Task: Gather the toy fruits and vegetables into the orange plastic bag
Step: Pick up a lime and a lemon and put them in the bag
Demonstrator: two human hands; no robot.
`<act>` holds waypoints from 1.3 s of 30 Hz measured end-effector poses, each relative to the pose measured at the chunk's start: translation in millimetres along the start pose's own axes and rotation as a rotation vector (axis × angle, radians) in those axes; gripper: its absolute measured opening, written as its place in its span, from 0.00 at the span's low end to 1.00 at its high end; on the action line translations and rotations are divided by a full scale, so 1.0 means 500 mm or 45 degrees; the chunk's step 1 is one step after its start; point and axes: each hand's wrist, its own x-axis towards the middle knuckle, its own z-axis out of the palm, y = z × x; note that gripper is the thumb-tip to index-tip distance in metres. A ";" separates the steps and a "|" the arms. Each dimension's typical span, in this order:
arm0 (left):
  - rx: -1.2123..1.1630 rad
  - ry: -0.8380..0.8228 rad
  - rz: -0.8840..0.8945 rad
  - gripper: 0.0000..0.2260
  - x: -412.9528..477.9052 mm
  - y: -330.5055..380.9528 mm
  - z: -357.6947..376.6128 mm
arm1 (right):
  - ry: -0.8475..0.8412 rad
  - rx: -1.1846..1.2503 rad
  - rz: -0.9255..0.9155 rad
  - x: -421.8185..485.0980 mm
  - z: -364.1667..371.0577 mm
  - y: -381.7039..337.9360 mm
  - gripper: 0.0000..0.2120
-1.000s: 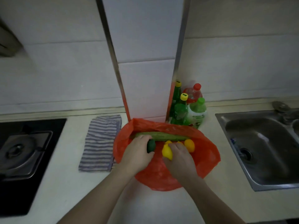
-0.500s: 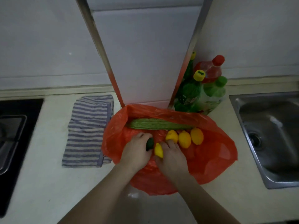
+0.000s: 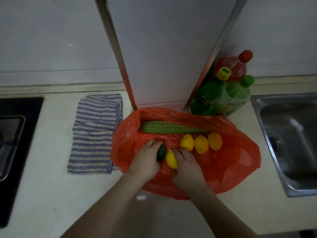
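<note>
Clasping green toy (image 3: 161,152) in L grip (image 3: 145,160), lemon (image 3: 171,159) in R grip (image 3: 187,162), atop orange bag (image 3: 240,160).

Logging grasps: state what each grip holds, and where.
Left grip holds the dark green fruit by its left side; right grip holds the nearest yellow lemon by its right side.

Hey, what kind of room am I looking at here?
Most likely a home kitchen counter: a steel sink on the right, a black cooktop on the left, a striped towel between them, and bottles by the wall.
</note>
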 end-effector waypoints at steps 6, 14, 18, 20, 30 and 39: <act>0.020 0.044 0.027 0.29 0.022 0.000 -0.022 | 0.118 -0.038 -0.011 0.019 -0.013 -0.012 0.31; 0.054 0.028 0.052 0.31 0.066 0.011 -0.033 | 0.194 -0.172 0.054 0.071 -0.044 -0.015 0.28; 0.064 0.021 0.052 0.30 0.075 0.016 -0.022 | 0.156 -0.180 0.094 0.075 -0.049 -0.013 0.29; 0.056 0.026 0.054 0.29 0.075 0.018 -0.019 | 0.141 -0.180 0.096 0.079 -0.047 -0.012 0.29; 0.040 0.018 0.054 0.28 0.074 0.010 -0.013 | 0.095 -0.188 0.101 0.084 -0.046 -0.014 0.32; 0.076 0.057 0.115 0.28 0.043 0.025 -0.038 | 0.232 -0.195 0.062 0.045 -0.065 -0.024 0.24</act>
